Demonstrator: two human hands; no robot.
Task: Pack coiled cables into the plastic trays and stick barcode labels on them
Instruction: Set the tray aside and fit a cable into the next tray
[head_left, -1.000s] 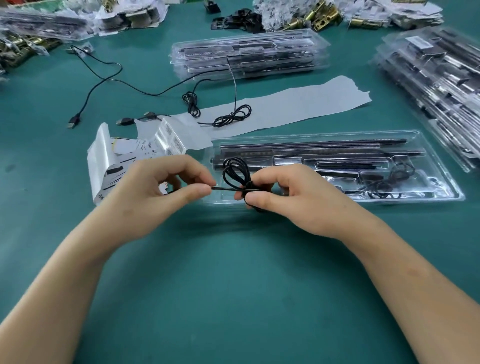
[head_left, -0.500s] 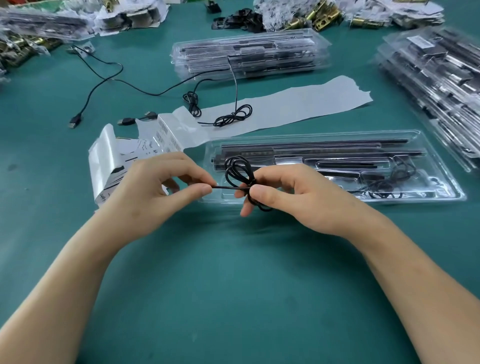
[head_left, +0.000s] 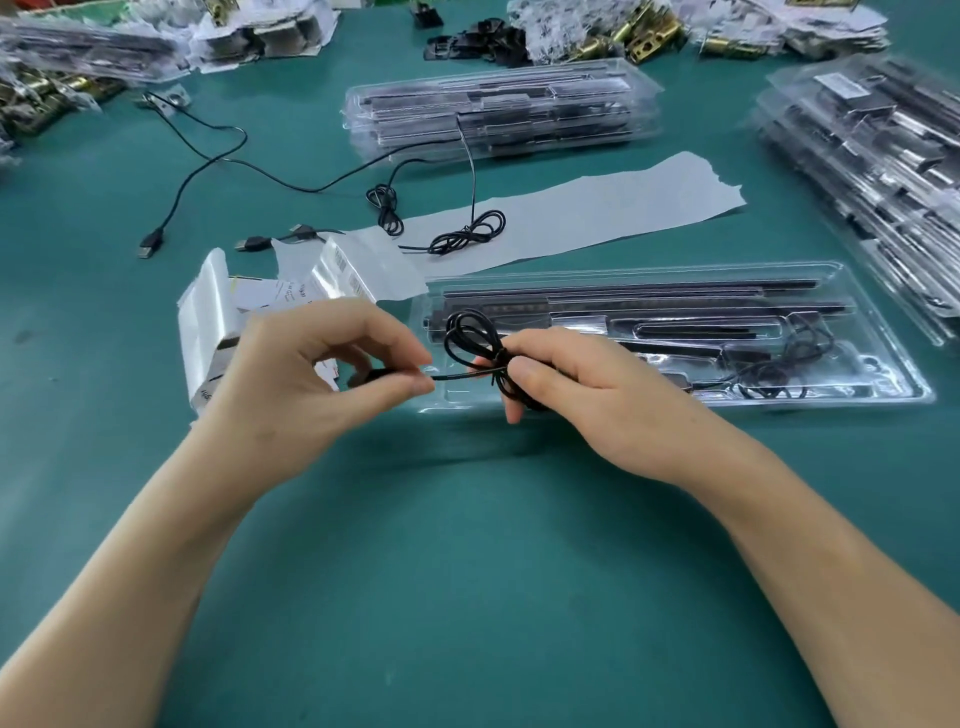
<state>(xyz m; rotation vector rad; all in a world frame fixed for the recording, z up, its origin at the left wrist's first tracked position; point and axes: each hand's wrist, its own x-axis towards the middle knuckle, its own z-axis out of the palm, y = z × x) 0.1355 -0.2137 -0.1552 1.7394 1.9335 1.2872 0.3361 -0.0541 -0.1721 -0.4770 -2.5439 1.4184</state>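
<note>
A thin black coiled cable is held between both hands just in front of the clear plastic tray. My right hand pinches the middle of the coil, loops sticking out above and below. My left hand pinches the cable's straight end and its plug, stretched taut to the left. The tray holds dark metal bars and another black cable at its right end. A strip of barcode labels on shiny backing lies behind my left hand.
Two more coiled cables lie on a long grey paper strip, with USB plugs to the left. A stack of packed trays stands behind, another stack at the right. Bagged brass parts line the far edge.
The hands stay almost in place. My right hand's fingers have shifted slightly on the coil, and the straight end between the hands stays taut.
</note>
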